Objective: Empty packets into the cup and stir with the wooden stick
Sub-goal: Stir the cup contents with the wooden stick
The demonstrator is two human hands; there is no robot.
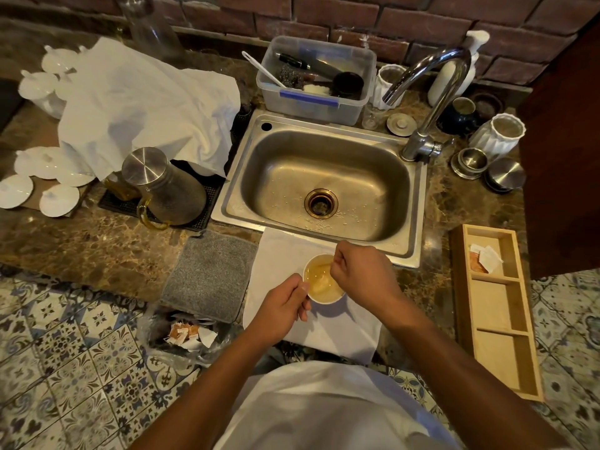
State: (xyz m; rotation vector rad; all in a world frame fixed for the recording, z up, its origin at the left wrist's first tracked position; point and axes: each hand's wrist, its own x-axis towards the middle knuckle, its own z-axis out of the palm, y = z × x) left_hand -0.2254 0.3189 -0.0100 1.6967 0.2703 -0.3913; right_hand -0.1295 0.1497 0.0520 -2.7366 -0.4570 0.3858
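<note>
Evidently the task is in its stirring stage: the paper cup [324,278] holds pale yellow liquid, and torn packets [188,332] lie in the bin at 8 o'clock. The left hand [281,308] grips the cup wall; the right hand [363,274] pinches the wooden stick [325,267], dipped in the liquid. The cup stands on a white cloth [341,326] near the table's front edge, with the sink [324,177] at 12 o'clock. Unopened packets [483,259] remain in the wooden tray [496,316] at 3 o'clock, well apart.
</note>
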